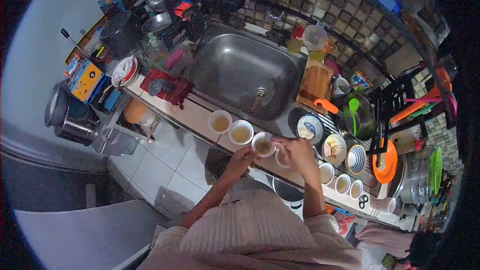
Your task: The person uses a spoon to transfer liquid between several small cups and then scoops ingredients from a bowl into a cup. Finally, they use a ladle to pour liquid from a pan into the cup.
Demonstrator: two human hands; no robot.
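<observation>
My left hand (241, 162) has its fingers closed on the lower left side of a small white cup (263, 144) with pale brownish liquid in it. At that cup's right rim are the bent, closed fingers of my right hand (299, 156); whether they pinch the rim or something thin is hard to make out. Partly hidden under the right hand is another white cup (281, 159). To the left, two similar cups, one (241, 132) beside the other (220, 121), hold pale liquid on the counter edge.
Behind the cups is a steel sink (225, 50). Right of my hands stand several white cups (342, 184), black-handled scissors (363, 201), bowls (334, 149), an orange plate (385, 162) and a cutting board (315, 82). A red cloth (175, 95) lies at the left.
</observation>
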